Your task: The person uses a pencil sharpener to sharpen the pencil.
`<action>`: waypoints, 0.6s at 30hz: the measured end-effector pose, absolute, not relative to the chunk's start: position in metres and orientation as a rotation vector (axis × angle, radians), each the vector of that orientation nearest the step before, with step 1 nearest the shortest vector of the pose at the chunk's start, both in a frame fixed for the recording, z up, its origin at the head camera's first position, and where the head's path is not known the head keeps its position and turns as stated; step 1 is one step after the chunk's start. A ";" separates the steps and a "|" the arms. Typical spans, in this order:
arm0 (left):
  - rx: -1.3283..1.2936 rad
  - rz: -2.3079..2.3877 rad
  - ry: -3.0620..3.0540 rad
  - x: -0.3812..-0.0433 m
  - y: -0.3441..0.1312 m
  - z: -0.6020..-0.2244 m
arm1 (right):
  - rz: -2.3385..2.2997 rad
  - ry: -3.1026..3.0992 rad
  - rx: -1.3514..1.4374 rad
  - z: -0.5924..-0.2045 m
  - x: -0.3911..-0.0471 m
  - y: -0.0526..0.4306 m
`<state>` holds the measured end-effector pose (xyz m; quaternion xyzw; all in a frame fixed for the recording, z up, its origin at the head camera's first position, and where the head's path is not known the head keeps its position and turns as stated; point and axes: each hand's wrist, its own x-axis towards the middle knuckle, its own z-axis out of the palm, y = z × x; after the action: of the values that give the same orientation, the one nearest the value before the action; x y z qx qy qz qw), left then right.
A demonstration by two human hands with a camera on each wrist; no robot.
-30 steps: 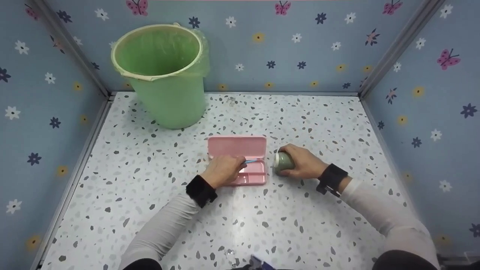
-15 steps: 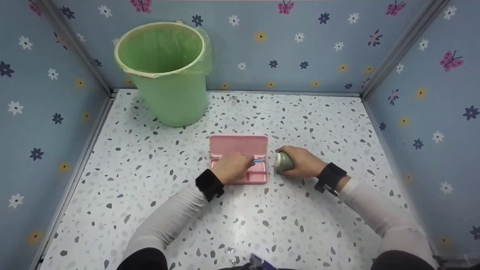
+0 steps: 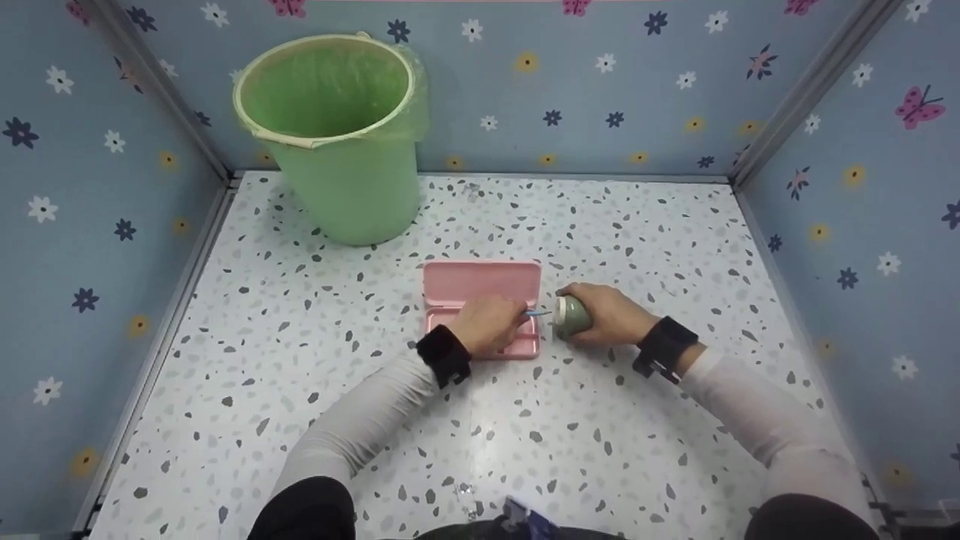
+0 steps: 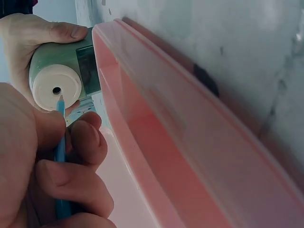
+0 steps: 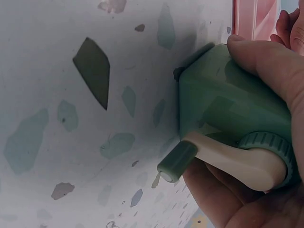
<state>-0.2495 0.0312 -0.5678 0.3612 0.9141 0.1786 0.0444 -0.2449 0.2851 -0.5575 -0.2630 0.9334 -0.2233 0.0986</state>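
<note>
A green crank pencil sharpener [image 3: 576, 315] stands on the table, gripped by my right hand [image 3: 611, 315]. In the right wrist view its cream crank arm [image 5: 237, 159] ends in a green knob [image 5: 177, 161]. My left hand [image 3: 487, 322] pinches a blue pencil [image 3: 536, 313] over the pink pencil case [image 3: 482, 283]. The left wrist view shows the pencil's tip right at the small hole in the sharpener's cream front [image 4: 57, 88], fingers curled round the shaft. The case lies open, lid back, its compartments partly hidden beneath my left hand.
A tall green bin [image 3: 352, 187] with a clear liner stands at the back left. Flower-patterned panels [image 3: 585, 90] border the speckled white table [image 3: 420, 450] at the back and sides. Something dark blue shows at the front edge.
My left hand has moved right across the pencil case, bringing the pencil from above the compartments to the sharpener's hole. My right hand keeps its grip on the sharpener. The head view has shifted slightly.
</note>
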 end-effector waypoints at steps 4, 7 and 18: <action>1.084 0.594 2.770 -0.250 0.035 -0.570 | -0.664 2.770 -0.808 -0.557 -0.245 0.285; 1.076 0.627 2.744 -0.250 0.037 -0.571 | -0.653 2.770 -0.848 -0.558 -0.245 0.286; 1.191 0.569 2.747 -0.254 0.048 -0.572 | -0.642 2.771 -0.835 -0.558 -0.245 0.285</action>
<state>-0.2543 0.0475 -0.5719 0.3903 0.9004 0.1865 0.0472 -0.2451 0.2853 -0.5577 -0.2805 0.9311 -0.2156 0.0884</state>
